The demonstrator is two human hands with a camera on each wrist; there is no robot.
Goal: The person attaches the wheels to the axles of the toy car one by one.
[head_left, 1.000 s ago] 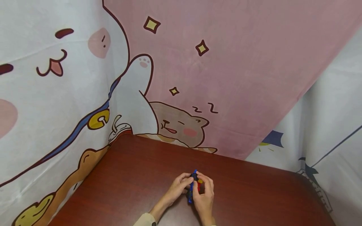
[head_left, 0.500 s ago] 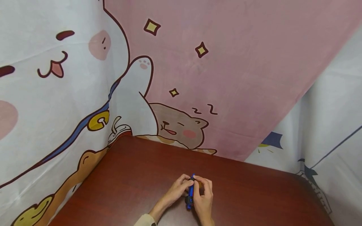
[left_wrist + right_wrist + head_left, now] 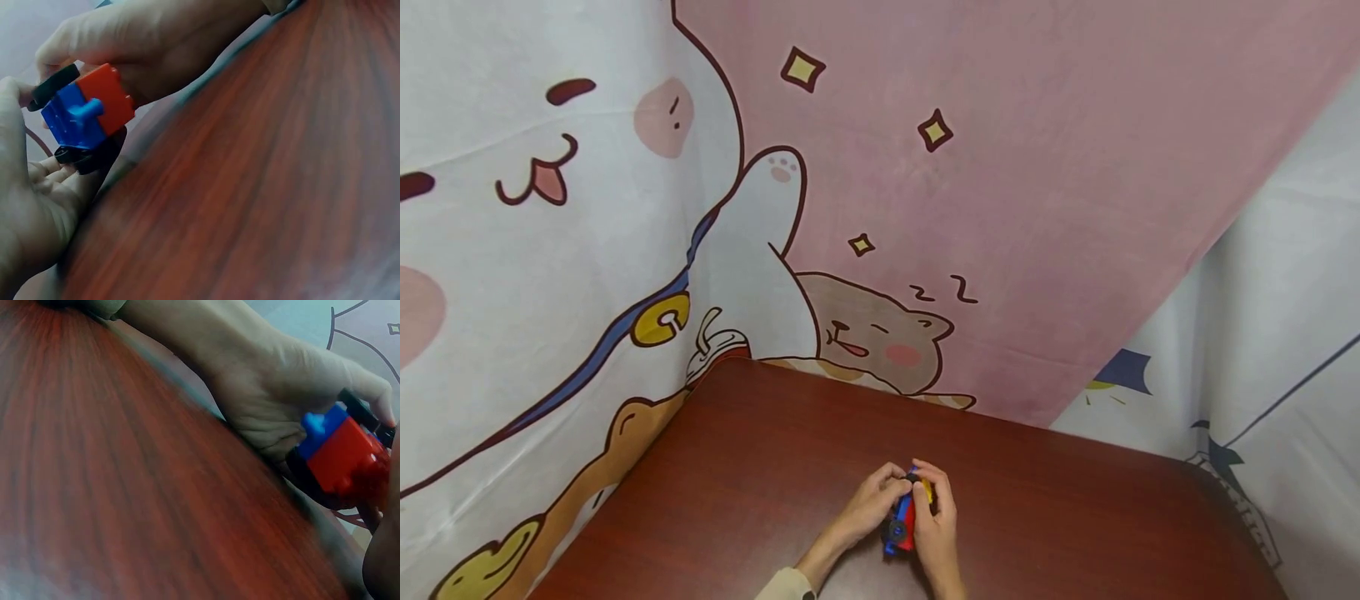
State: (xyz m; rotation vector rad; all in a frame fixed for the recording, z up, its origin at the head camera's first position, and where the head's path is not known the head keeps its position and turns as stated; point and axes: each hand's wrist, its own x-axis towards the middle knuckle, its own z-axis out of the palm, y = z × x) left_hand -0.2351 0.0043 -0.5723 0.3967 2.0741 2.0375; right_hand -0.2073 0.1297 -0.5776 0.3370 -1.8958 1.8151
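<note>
A small toy car [image 3: 907, 515] built of blocks is held between both hands above the table. It has a blue base, a red body, a yellow part and black wheels. My left hand [image 3: 871, 502] grips it from the left, thumb at a wheel near its far end. On the other side my right hand [image 3: 942, 521] holds the red and yellow part, its fingers covering some of it. In the left wrist view the toy car's blue end [image 3: 76, 119] faces the camera with a peg sticking out. From the right wrist, the red body [image 3: 350, 456] shows studs.
The dark red wooden table [image 3: 760, 442] spreads under the hands. Behind it hangs a pink cloth [image 3: 1037, 208] printed with cartoon animals, and a white printed cloth [image 3: 610, 208] borders the left side.
The toy car has turned in the hands: its blue base faced up half a second ago, and now the red and yellow side shows more. The right hand has shifted slightly left.
</note>
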